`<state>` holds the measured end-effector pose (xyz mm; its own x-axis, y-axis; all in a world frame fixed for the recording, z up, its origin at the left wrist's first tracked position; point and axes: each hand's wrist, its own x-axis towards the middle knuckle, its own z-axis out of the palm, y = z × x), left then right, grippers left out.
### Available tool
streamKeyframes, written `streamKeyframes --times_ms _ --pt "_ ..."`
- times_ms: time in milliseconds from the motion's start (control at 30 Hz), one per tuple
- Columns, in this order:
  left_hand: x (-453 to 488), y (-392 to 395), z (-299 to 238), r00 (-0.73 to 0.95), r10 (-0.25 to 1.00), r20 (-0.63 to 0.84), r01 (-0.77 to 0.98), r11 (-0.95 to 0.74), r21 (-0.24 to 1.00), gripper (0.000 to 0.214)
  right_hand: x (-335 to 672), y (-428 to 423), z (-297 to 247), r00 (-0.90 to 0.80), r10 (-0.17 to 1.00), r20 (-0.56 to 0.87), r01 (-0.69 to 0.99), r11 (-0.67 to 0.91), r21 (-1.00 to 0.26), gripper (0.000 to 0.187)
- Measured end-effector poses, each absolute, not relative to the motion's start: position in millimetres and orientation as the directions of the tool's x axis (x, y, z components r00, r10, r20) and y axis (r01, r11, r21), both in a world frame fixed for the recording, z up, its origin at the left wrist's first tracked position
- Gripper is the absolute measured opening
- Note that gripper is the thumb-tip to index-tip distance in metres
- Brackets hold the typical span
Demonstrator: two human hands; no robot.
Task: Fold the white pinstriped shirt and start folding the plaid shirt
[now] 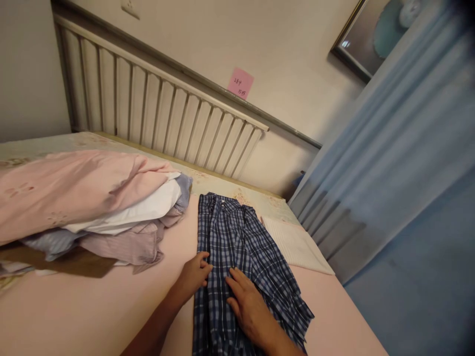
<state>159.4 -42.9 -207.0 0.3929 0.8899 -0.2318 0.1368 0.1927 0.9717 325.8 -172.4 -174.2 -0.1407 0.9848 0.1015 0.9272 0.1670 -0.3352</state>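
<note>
A dark blue and white plaid shirt (228, 237) lies lengthwise on the pink bedding, its collar toward the wall. Its left side is folded in to a straight edge, while the right side spreads outward with creases. My left hand (195, 277) rests at that left edge, fingertips on the fabric, slightly bent and apart. On the middle of the shirt, my right hand (250, 304) lies with fingers stretched out and palm down. The shirt's lower end runs out of view.
To the left is a heap of pink, white and mauve cloth (85, 188). A folded cream ribbed cloth (297, 244) lies right of the shirt. Beyond the bed (156, 306) stand a radiator (159, 104) and a wall with a pink note (240, 83). A blue curtain (393, 148) hangs at right.
</note>
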Motion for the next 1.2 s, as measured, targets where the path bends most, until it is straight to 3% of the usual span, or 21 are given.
streamKeyframes --times_ms 100,233,367,867,1200 --pt "159.9 -43.5 -207.0 0.392 0.887 -0.243 0.14 0.204 0.969 0.057 332.1 -172.9 -195.2 -0.14 0.988 0.069 0.941 0.155 -0.3 0.06" --pt "160.6 -43.9 -207.5 0.388 0.892 -0.231 0.174 0.175 0.969 0.054 335.0 -174.5 -196.3 -0.133 0.99 0.052 0.927 0.143 -0.346 0.057" --pt "160.9 -44.2 -206.3 0.391 0.892 -0.225 0.205 0.154 0.967 0.052 328.9 -178.4 -186.6 -0.103 0.988 0.112 0.915 0.139 -0.379 0.053" --pt "163.4 -44.4 -206.7 0.388 0.9 -0.198 0.288 0.085 0.954 0.042 318.1 -185.3 -217.6 -0.221 0.944 0.244 0.915 0.287 -0.284 0.056" --pt "157.4 -57.9 -221.1 0.357 0.926 -0.119 0.181 0.056 0.982 0.041 315.1 -185.1 -210.0 -0.184 0.959 0.214 0.92 0.245 -0.305 0.049"
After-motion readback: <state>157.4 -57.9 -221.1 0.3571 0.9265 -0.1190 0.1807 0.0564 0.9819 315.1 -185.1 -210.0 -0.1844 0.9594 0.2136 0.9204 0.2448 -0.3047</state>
